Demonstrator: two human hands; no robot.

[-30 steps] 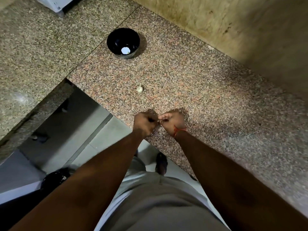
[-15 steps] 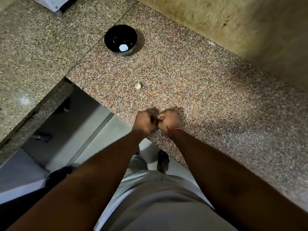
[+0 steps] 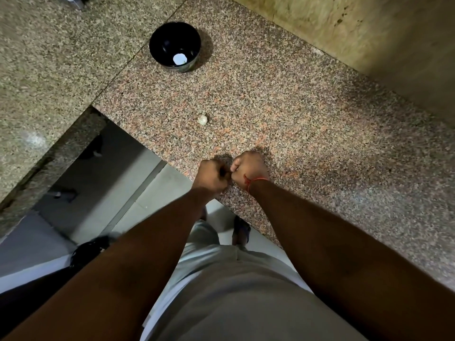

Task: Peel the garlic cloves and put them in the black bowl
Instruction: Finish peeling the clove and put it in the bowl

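Note:
A black bowl (image 3: 160, 43) stands at the back of the granite counter (image 3: 307, 124) and holds one white peeled clove (image 3: 179, 58). One loose unpeeled garlic clove (image 3: 202, 119) lies on the counter between the bowl and my hands. My left hand (image 3: 211, 177) and my right hand (image 3: 248, 168) meet knuckle to knuckle at the counter's front edge. Both have curled fingers pinching a small garlic clove between them. That clove is almost wholly hidden by the fingers. A red thread circles my right wrist.
The counter's front edge runs diagonally under my hands, with grey floor (image 3: 103, 193) and my feet below it. A second granite slab (image 3: 49, 70) adjoins on the left. A yellowish wall (image 3: 369, 33) bounds the counter at the back right.
My hands have drawn tight together, knuckles now touching, and the bit of clove seen between the fingertips a second ago is now covered. The camera has shifted slightly.

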